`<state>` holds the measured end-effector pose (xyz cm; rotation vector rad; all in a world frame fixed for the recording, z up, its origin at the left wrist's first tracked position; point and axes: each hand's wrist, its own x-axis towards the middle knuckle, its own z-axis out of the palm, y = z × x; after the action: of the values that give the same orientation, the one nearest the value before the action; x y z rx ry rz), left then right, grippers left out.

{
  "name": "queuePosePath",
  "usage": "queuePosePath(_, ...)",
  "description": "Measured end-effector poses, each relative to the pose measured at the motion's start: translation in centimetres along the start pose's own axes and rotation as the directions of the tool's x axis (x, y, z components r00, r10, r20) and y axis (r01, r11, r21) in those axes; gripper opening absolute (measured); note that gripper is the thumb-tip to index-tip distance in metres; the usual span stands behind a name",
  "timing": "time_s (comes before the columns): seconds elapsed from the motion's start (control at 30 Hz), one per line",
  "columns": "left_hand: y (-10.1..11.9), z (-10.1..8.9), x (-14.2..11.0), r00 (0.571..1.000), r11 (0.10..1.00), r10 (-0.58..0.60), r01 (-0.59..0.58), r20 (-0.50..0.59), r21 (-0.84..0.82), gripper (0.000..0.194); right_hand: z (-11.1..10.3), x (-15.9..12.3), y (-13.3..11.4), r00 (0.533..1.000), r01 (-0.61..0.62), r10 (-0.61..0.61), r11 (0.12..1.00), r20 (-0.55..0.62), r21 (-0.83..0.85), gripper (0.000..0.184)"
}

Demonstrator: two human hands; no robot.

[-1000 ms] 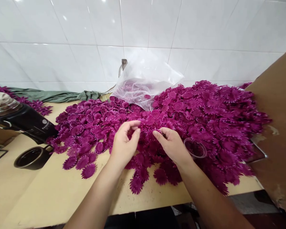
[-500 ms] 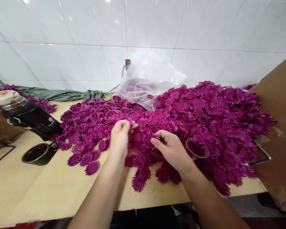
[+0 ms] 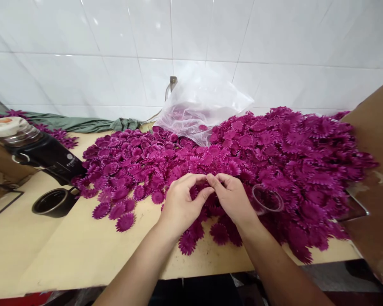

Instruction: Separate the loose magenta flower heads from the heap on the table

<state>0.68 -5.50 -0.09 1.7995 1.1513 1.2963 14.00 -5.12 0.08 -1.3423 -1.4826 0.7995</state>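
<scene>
My left hand (image 3: 184, 203) and my right hand (image 3: 230, 196) meet at the fingertips over the front of a heap of purple artificial flower heads (image 3: 264, 140). Thumb and fingers of each are bent in a pinch. Purple flower heads showed in both pinches half a second ago; now the fingers hide nearly all of what they grip. Flat flower heads with toothed petals lie loose below and around the hands, such as a single one (image 3: 125, 222) at the front left. Just right of my right hand, a clear plastic cup (image 3: 268, 199) sits among the flowers.
A black flask (image 3: 47, 155) leans at the left beside a dark mug (image 3: 52, 203). Behind the heap, a clear plastic bag (image 3: 204, 100) rests against the tiled wall (image 3: 290, 34). A cardboard box (image 3: 375, 178) bounds the right side of the table (image 3: 92, 255).
My left hand has moved right and down, and my right hand slightly right, so their fingertips now meet. The flower heads in their pinches have gone out of sight behind the fingers.
</scene>
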Motion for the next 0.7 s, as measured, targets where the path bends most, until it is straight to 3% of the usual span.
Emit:
queuePosePath(0.17,-0.5,0.5,0.7,0.978,0.974,-0.171,0.149,-0.119,-0.172,0.005,0.0,-0.5,-0.3,0.988,0.023,-0.045,0.989,0.147,0.147,0.016)
queuePosePath(0.27,-0.7,0.4,1.3,0.945,0.924,-0.269,0.199,-0.185,-0.325,0.003,0.0,-0.8,-0.7,0.988,0.045,-0.064,0.989,0.139,0.14,0.012)
queuePosePath(0.43,-1.8,-1.6,2.8,0.83,0.868,-0.368,0.145,-0.42,-0.474,0.008,-0.6,-1.4,-0.6,0.996,0.017,-0.019,1.0,0.088,0.025,0.016)
queuePosePath(0.5,-2.2,-2.4,2.9,0.873,0.907,-0.326,0.18,-0.363,-0.382,0.006,-0.9,-1.4,-0.1,0.998,0.002,-0.001,1.0,0.057,-0.011,0.02)
queuePosePath(0.6,-2.1,-2.5,2.2,0.94,0.955,-0.266,0.226,-0.214,-0.193,0.023,-1.0,-1.1,0.5,1.0,-0.009,0.009,0.999,0.016,-0.047,0.026)
queuePosePath(0.7,-1.1,-1.6,1.0,0.974,0.986,-0.155,0.142,-0.164,-0.087,0.024,-0.7,-0.8,0.5,1.0,0.007,-0.005,0.995,0.014,-0.102,0.031)
